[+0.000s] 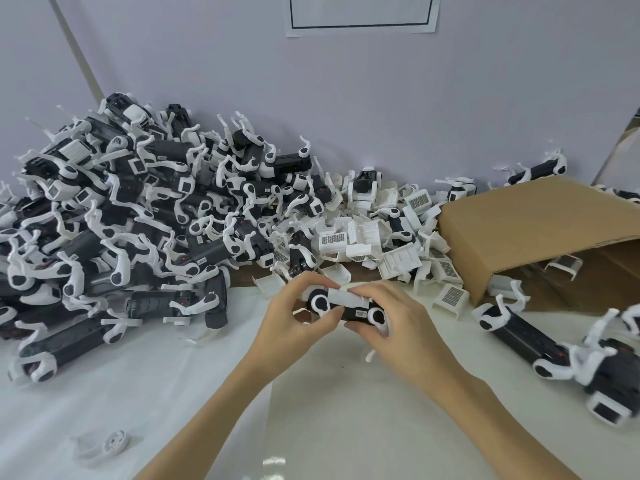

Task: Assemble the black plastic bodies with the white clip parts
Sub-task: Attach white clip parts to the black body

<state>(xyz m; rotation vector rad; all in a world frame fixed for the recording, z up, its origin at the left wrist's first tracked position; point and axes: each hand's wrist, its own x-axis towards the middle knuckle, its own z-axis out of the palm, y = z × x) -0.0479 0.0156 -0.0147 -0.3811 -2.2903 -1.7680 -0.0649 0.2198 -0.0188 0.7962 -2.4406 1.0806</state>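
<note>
- Head view: both hands meet over the near middle of the surface (173, 393), holding one black plastic body (349, 312) between them, lifted just off the cloth.
- The body's long axis runs left to right, tilted a little down toward the right; a round white-and-black end piece shows at each end.
- The left hand (294, 317) grips the left end, fingers curled over the top and thumb beneath; the right hand (391, 320) grips the right end, fingertips on the upper edge.
- A white clip part (348, 295) lies along the top of the body, under the fingertips of both hands. Whether it is fully seated I cannot tell, as the fingers cover its edges.
- My judgement: the next move is a press down across the long axis, and both hands are equally near to give it.
- Loose white clip parts lie in a heap (391, 233) just beyond the hands, spilling from a tipped cardboard box (519, 230) at the right.
- A large pile of bodies with white parts (121, 220) fills the left; a few more such bodies (554, 348) lie at the right, well apart from the hands.
- A stray white piece (104, 445) sits near left. Nothing stands between the hands and the clip heap.
</note>
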